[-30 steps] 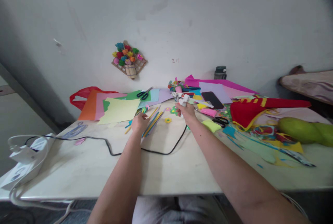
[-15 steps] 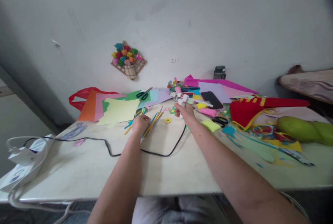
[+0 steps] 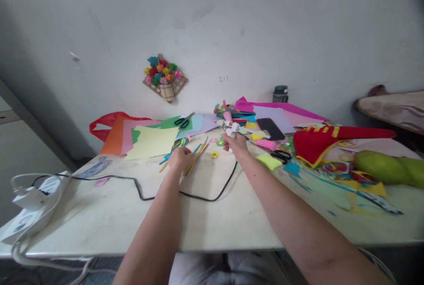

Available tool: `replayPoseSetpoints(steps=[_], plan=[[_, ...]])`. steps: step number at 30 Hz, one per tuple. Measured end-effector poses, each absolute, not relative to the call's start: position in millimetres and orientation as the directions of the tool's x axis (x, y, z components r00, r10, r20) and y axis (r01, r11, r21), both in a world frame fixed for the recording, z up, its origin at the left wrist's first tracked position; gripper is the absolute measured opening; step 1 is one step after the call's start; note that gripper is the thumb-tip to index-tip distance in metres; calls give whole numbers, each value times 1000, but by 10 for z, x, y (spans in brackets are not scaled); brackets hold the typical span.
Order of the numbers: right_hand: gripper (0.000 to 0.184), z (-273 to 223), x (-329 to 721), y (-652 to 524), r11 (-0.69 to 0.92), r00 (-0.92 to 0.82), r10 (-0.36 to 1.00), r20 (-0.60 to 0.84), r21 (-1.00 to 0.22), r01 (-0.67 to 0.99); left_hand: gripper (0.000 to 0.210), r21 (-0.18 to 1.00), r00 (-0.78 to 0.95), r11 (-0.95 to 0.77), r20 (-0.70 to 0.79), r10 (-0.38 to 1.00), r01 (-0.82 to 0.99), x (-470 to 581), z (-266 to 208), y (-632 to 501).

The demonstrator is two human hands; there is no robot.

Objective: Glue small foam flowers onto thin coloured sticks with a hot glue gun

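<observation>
My right hand (image 3: 237, 145) is wrapped round the handle of a white glue gun (image 3: 232, 128). Its nozzle points left, and a pale glue stick (image 3: 256, 133) sticks out of its back. My left hand (image 3: 180, 160) is low over the table with its fingers curled together; whatever they pinch, if anything, is too small to make out. Beside that hand lie thin coloured paper strips (image 3: 198, 157), blue, yellow and purple. Between my hands are a yellow paper flower (image 3: 214, 154) and a green one (image 3: 220, 142).
A black cord (image 3: 198, 196) crosses the table to a power strip (image 3: 31, 214) on the left. Coloured paper sheets (image 3: 154, 141), scissors (image 3: 184, 120) and a phone (image 3: 270, 128) lie at the back. More scissors (image 3: 281, 157), paper scraps and red cloth (image 3: 311, 146) are on the right.
The whole view has shifted slightly. My left hand stays close to the paper strips, its fingers a little further right and lower. My right hand still holds the glue gun.
</observation>
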State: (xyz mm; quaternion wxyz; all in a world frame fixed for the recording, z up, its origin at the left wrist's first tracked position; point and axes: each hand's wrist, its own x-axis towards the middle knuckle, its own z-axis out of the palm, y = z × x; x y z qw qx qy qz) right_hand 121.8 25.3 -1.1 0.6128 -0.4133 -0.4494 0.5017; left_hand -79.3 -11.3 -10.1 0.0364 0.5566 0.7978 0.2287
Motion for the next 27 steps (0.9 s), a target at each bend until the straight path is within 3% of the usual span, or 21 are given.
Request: replayPoseSetpoints(steps=[7,15,21,27], plan=[[16,-22,1208,250,151,81,987,137,-965,-213,28,369,-186,107,184,965,923,-802,-141,-78],[15,-39,1191,258,131,72,990,119,-970,-206,23,383,-175,59,276,945,922,-841,-190,-58],[15,-54,1184,257,156,72,987,144,-967,-202,20,271,-76,-36,392,917,962,-758,-139,-107],[16,-68,1181,252,158,55,987,150,-968,-196,16,133,24,-80,378,926,988,-697,-120,-125]])
